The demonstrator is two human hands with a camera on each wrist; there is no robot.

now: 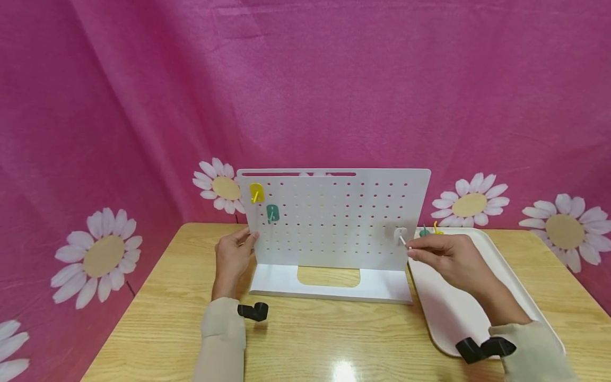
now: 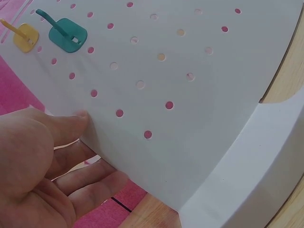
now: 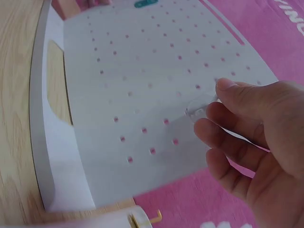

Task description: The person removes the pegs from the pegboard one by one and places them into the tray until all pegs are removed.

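A white pegboard [image 1: 324, 223] stands upright on its base. My left hand [image 1: 233, 257] grips its left edge, thumb on the front and fingers behind, as the left wrist view shows. Between thumb and fingertips my right hand [image 1: 451, 262] pinches the peg of a white hook [image 1: 401, 235], whose plate lies against the board's lower right holes. At the upper left of the board hang a yellow hook [image 1: 256, 193] and, lower and to its right, a green hook [image 1: 272, 213]. Fingers partly cover the white hook [image 3: 198, 112] in the right wrist view.
A white tray [image 1: 441, 323] lies right of the pegboard, under my right forearm. At its far end are another green hook [image 1: 424, 232] and a yellow hook [image 1: 437, 229]. The wooden table [image 1: 296, 339] meets a pink flowered cloth [image 1: 334, 95] behind.
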